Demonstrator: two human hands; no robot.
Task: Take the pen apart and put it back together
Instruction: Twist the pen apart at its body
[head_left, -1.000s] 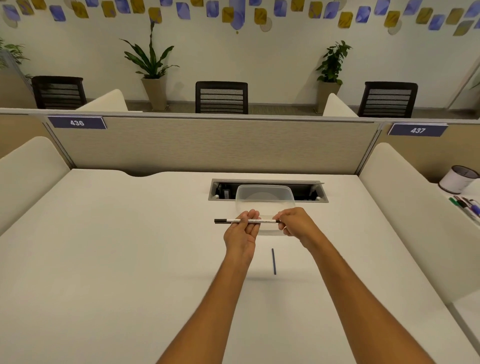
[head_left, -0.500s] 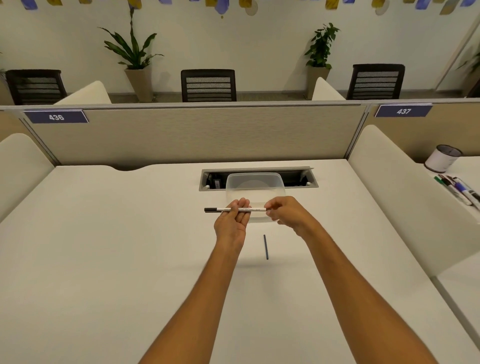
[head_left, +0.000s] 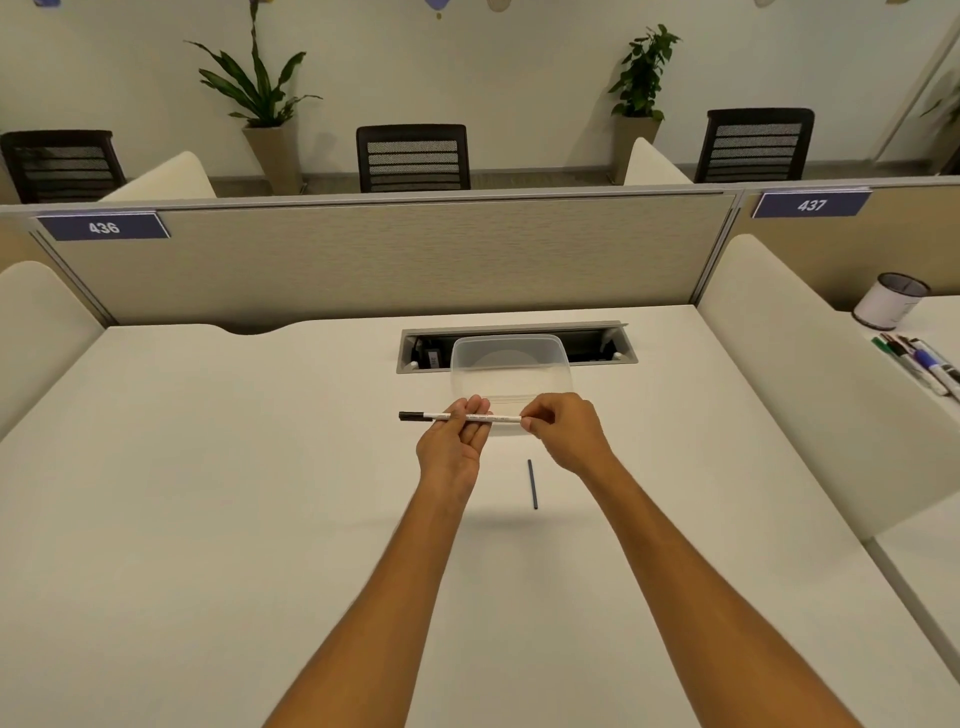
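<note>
A slim white pen (head_left: 501, 417) with a black cap at its left end is held level above the white desk (head_left: 208, 493). My left hand (head_left: 453, 441) pinches the pen's middle between thumb and fingers. My right hand (head_left: 563, 431) grips the pen's right end, and that tip is hidden in the fingers. A thin dark blue refill (head_left: 532, 483) lies loose on the desk just below and between my hands, pointing away from me.
A clear plastic container (head_left: 511, 374) stands right behind the pen, in front of the open cable slot (head_left: 597, 343). Padded dividers flank the desk. On the neighbouring desk to the right are a white cup (head_left: 887, 301) and several markers (head_left: 919, 364).
My hands and the pen keep the same hold. The head camera has tilted down slightly, so the scene sits a little differently in the frame.
</note>
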